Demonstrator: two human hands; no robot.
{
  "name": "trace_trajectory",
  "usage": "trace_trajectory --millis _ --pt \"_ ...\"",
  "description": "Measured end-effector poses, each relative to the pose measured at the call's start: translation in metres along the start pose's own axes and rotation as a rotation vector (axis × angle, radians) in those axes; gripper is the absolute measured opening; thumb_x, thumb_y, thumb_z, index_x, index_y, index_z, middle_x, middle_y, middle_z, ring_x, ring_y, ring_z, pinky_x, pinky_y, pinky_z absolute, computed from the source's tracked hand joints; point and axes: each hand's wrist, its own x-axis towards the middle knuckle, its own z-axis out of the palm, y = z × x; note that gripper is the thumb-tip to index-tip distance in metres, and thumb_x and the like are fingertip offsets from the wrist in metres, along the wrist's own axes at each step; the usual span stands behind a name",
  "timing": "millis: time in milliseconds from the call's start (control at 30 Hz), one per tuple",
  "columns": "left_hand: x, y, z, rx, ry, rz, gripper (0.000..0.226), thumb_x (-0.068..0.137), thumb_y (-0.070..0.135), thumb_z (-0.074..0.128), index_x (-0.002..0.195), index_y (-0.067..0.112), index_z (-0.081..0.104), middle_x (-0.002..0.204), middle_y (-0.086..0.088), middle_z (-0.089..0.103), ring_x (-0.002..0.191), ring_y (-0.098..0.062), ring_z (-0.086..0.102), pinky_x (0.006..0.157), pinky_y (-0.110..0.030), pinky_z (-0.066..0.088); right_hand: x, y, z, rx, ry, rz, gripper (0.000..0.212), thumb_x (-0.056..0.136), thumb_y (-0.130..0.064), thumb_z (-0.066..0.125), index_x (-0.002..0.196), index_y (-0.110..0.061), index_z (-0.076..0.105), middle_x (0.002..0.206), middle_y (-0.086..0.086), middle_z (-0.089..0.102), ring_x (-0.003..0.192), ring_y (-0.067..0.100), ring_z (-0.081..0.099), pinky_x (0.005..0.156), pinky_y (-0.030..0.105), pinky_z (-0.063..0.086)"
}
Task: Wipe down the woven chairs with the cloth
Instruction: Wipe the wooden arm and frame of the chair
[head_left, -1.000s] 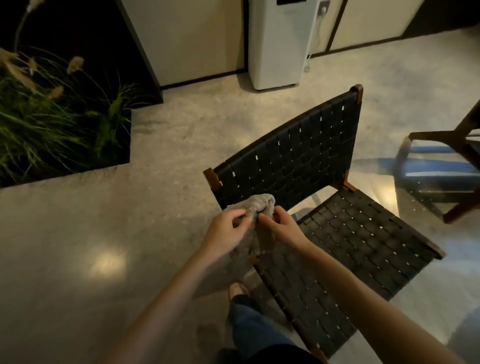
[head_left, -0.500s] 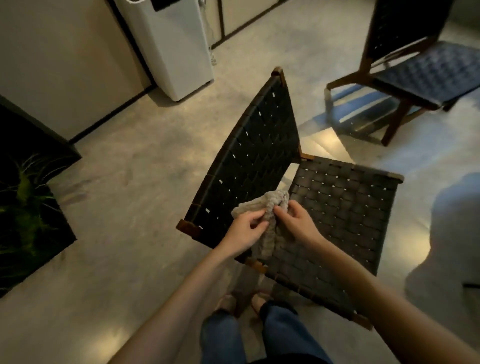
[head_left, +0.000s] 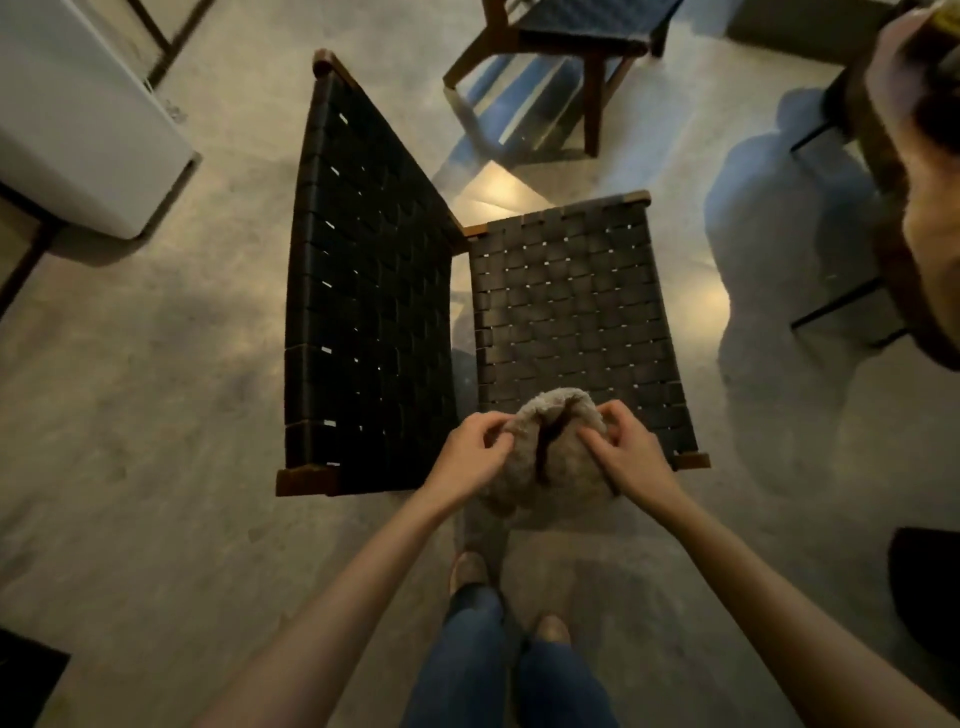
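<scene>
**CLOTH BUNCHED IN BOTH HANDS AT SEAT EDGE; WIPING NOT BEGUN**

**Risks.** The cloth (head_left: 571, 470) is gathered into a thick wad with a dark fold down its middle. A wipe made with it so bunched would likely ride over the strapping. Only a small patch would touch, and the gaps in the weave would be missed. The grip is by fingertips at the upper rim, so a loose tail could drop to the floor (head_left: 156, 467) and pick up grit. The chair (head_left: 566, 270) stands on smooth floor, and a hard push toward the back (head_left: 363, 291) may slide it. A second chair (head_left: 587, 26) stands beyond and could be overlooked, though the task covers it too.

**Hands.** The left hand (head_left: 470, 457) pinches the cloth's upper left edge, fingers curled. The right hand (head_left: 631, 457) pinches the upper right edge likewise. Both forearms reach forward and down, with the hands close together and the wad between them.

**Location.** The cloth is at the near edge of the seat (head_left: 582, 343), right of the back. Whether it touches the seat cannot be told.
</scene>
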Motion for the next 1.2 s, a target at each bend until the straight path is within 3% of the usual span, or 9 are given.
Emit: trace_trajectory --millis 233,333,467,633,733,833,933,1067,1200 --pt "0.026 -0.065 0.061 0.160 -0.009 0.001 0.021 0.095 0.029 0.051 0.111 0.022 0.062 0.107 0.004 0.059 0.096 -0.006 0.055 0.082 -0.026 0.049 -0.005 0.109 0.007 -0.074 0.135 0.077 0.011 0.095 -0.031 0.054 0.104 -0.036 0.051 0.085 -0.013 0.060 0.077 0.001 0.060 0.057 0.015 0.045" --pt "0.050 -0.097 0.100 0.199 -0.040 0.046 0.022 0.096 0.029 0.051 0.112 0.021 0.063 0.107 0.002 0.061 0.098 -0.009 0.056 0.086 -0.029 0.048 0.007 0.166 0.020 -0.057 0.152 0.089 0.005 0.095 -0.034 0.053 0.099 -0.033 0.055 0.087 -0.011 0.062 0.080 0.002 0.060 0.062 0.020 0.050" --pt "0.088 -0.131 0.163 0.206 -0.121 0.187 0.020 0.094 0.029 0.055 0.109 0.023 0.065 0.102 0.006 0.064 0.095 -0.007 0.058 0.081 -0.023 0.048 0.029 0.244 0.038 0.024 0.187 0.081 0.007 0.094 -0.028 0.055 0.092 -0.023 0.059 0.087 -0.002 0.064 0.079 0.008 0.063 0.068 0.029 0.056" --pt "0.126 -0.158 0.235 0.253 -0.154 0.424 0.021 0.093 0.028 0.057 0.110 0.021 0.067 0.104 0.006 0.065 0.095 -0.005 0.057 0.083 -0.021 0.046 0.050 0.332 0.052 0.216 0.409 0.009 0.014 0.094 -0.010 0.048 0.086 -0.002 0.055 0.079 0.014 0.055 0.070 0.016 0.052 0.061 0.029 0.043" --pt "0.146 -0.171 0.262 0.286 -0.146 0.562 0.022 0.094 0.027 0.057 0.112 0.020 0.066 0.105 0.004 0.064 0.099 -0.007 0.057 0.085 -0.024 0.047 0.059 0.374 0.054 0.216 0.557 -0.051 0.015 0.094 -0.010 0.050 0.079 -0.007 0.052 0.072 0.006 0.051 0.064 0.009 0.048 0.055 0.021 0.040" --pt "0.172 -0.181 0.281 0.322 -0.077 0.668 0.018 0.092 0.027 0.059 0.108 0.024 0.068 0.101 0.007 0.065 0.094 -0.003 0.057 0.079 -0.015 0.046 0.071 0.405 0.052 0.180 0.701 -0.122 0.017 0.089 -0.014 0.056 0.075 -0.021 0.050 0.069 -0.002 0.052 0.059 0.001 0.048 0.051 0.014 0.040" --pt "0.196 -0.184 0.297 0.345 0.014 0.742 0.016 0.091 0.028 0.060 0.104 0.026 0.068 0.100 0.008 0.065 0.090 -0.002 0.058 0.074 -0.008 0.043 0.085 0.431 0.048 0.173 0.863 -0.159 0.008 0.087 -0.019 0.060 0.084 -0.025 0.056 0.079 -0.007 0.059 0.072 0.004 0.055 0.060 0.014 0.044" --pt "0.221 -0.179 0.319 0.503 0.226 0.806 0.018 0.091 0.029 0.060 0.104 0.022 0.069 0.099 0.001 0.056 0.099 -0.016 0.049 0.089 -0.032 0.043 0.108 0.449 0.034 -0.064 1.241 -0.075 0.012 0.086 -0.027 0.066 0.097 -0.022 0.068 0.097 0.001 0.048 0.096 0.018 0.043 0.081 0.026 0.030" --pt "0.227 -0.171 0.338 0.525 0.417 0.753 0.020 0.090 0.035 0.059 0.104 0.024 0.069 0.097 0.002 0.037 0.095 -0.012 0.029 0.085 -0.026 0.031 0.126 0.441 0.015 0.100 1.419 -0.125 0.015 0.091 -0.025 0.062 0.103 -0.023 0.071 0.089 -0.002 0.043 0.079 0.009 0.045 0.077 0.018 0.034"
